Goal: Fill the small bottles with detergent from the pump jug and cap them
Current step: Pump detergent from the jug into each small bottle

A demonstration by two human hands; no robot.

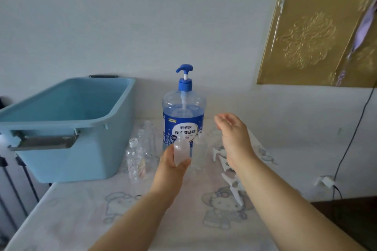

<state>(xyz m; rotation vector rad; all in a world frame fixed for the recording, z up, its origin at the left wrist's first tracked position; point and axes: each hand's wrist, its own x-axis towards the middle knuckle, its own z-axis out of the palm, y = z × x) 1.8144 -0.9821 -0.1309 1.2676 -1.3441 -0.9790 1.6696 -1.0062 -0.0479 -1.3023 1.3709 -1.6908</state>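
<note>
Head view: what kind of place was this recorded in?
Probably a room in a home: a cartoon-print table cover, a blue plastic tub, and a gold embossed wall panel.

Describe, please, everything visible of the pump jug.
The pump jug is a large clear plastic bottle, upright near the wall, right of the blue tub. Its blue pump head sits on a raised white stem, spout pointing left. Blue liquid reaches about its shoulder; a blue label with white characters covers the lower body. No hand grips it: the left hand holds a small bottle in front of it.
</note>
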